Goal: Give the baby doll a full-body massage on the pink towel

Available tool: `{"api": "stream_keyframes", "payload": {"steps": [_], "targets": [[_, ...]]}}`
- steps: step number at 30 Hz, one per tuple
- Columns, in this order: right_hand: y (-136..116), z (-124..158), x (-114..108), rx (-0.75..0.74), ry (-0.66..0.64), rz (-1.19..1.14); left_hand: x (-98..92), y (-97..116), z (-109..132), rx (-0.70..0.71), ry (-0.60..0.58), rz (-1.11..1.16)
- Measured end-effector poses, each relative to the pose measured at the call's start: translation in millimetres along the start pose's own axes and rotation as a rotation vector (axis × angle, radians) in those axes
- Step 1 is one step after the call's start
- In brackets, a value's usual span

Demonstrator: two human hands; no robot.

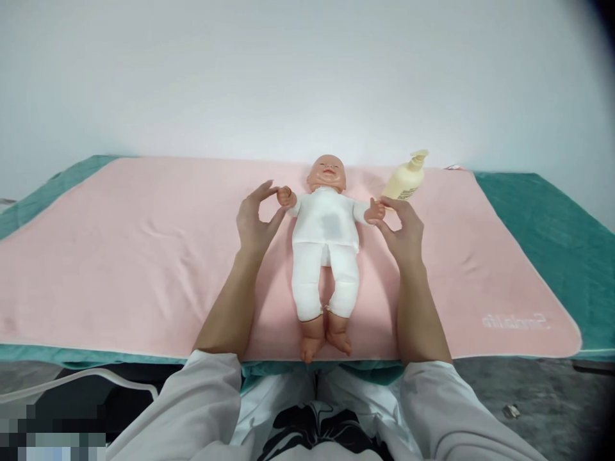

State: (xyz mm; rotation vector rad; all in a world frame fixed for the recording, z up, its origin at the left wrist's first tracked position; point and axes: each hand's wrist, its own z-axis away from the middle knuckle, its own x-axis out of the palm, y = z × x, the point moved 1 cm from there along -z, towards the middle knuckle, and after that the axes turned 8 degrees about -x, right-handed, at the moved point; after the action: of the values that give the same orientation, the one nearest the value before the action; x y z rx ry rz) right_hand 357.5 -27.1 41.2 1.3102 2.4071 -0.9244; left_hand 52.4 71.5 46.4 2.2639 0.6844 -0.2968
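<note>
Left hand (254, 223) and right hand (406, 234) each pinching one hand of the doll (327, 214), its white-clothed body face-up between them, arms spread, on a pink mat (120, 256).

Pale wall (240, 77), dk gry flr (548, 400).

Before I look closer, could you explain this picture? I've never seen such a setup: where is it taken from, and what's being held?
No machine here: a person works bare-handed, wearing a head camera that looks forward and down, which took this one picture. The left hand and right hand hold a white-clothed doll by its two small hands, between thumb and fingers. The doll lies on its back on a pink cloth, spread over a green cover. A pale yellow pump bottle sits just beyond the right hand.
</note>
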Motion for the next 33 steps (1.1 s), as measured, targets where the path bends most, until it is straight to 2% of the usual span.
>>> {"api": "stream_keyframes", "payload": {"steps": [5, 10, 13, 17, 21, 28, 33], "targets": [[25.0, 1.2, -19.1, 0.248, 0.016, 0.018, -7.3, -13.1, -10.7, -0.220, -0.024, 0.149], [36.3, 4.4, -38.9, 0.586, -0.088, 0.083, -20.4, -30.6, -20.7, -0.472, -0.005, 0.181], [37.9, 7.6, -48.2, 0.711, -0.203, 0.145, -30.5, -37.2, -24.3, -0.564, -0.041, 0.125], [42.2, 12.8, -51.8, 0.781, -0.365, 0.163, -43.8, -41.1, -24.9, -0.607, -0.162, -0.006], [47.5, 17.4, -49.1, 0.808, -0.469, 0.202, -50.6, -45.3, -21.7, -0.591, -0.221, -0.168], [45.7, 16.1, -48.3, 0.865, -0.606, 0.320, -49.5, -55.5, -18.5, -0.613, -0.461, -0.455], [44.6, 14.4, -46.2, 0.821, -0.661, 0.342, -45.1, -71.5, -16.6, -0.548, -0.562, -0.536]]}}
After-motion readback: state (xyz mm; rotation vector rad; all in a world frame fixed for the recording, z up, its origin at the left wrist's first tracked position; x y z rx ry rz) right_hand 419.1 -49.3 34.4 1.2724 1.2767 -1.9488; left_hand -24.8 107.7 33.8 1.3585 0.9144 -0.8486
